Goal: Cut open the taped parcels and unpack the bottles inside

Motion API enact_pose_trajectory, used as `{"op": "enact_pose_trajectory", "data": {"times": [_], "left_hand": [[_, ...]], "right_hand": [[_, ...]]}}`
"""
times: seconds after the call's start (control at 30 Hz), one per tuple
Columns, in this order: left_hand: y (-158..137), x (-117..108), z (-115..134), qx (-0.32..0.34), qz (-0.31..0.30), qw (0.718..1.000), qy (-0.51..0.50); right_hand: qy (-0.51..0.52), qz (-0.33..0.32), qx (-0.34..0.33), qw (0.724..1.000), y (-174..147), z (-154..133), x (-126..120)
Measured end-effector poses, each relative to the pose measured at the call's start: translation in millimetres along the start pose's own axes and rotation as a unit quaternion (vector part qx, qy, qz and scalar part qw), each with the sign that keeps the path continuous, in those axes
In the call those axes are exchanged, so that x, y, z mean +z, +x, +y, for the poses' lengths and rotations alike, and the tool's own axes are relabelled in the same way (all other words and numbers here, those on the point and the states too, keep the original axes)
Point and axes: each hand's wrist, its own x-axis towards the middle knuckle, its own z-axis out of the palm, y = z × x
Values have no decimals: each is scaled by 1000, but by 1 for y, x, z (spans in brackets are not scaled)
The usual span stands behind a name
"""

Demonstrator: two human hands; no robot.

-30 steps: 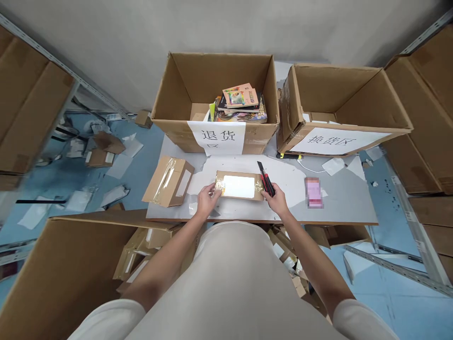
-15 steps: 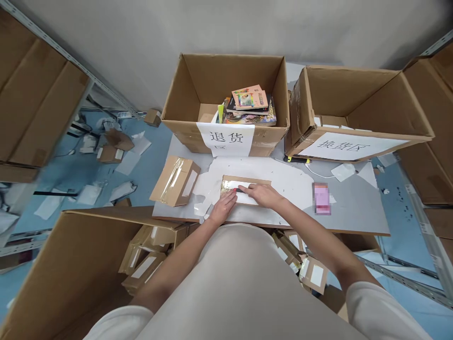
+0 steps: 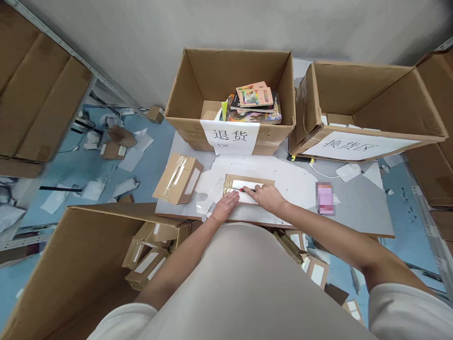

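A small flat cardboard box with clear tape at its left end and a white label lies near the front of the table. My left hand rests on the box's lower left part, fingers stretched out flat. My right hand is closed around a slim black-and-red utility knife, index finger laid along it. The knife's tip points left over the label; whether it touches the surface I cannot tell. A taped cardboard box stands to the left of my hands.
Behind are two big open cartons: one with books inside, another to its right. A yellow-and-black cutter and a blurred pink item lie on the table. Below left, a large carton holds several parcels.
My right hand has moved slightly to the right with the knife, away from my left hand. My left hand stays on the box. The whole view has shifted a little.
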Motion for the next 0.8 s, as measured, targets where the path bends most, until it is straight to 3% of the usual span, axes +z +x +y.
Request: {"op": "enact_pose_trajectory", "data": {"times": [0.27,0.37,0.47,0.53,0.6,0.7,0.8], "left_hand": [[6,0,-3,10,1,999,40],[8,-4,-1,3,-4,999,44],[11,-14,6,-18,-27,998,51],[18,-22,13,-38,-49,995,74],[29,-31,20,-57,-70,990,109],[55,-40,26,-58,-99,982,152],[79,-42,26,-50,-145,973,171]], "right_hand": [[-45,-52,102,992,-90,70,23],[-5,-23,130,991,-125,94,44],[121,46,193,973,-147,100,73],[255,107,242,930,-149,92,96],[405,146,264,863,-141,75,116],[584,162,258,753,-119,49,134],[676,167,248,673,-104,33,140]]}}
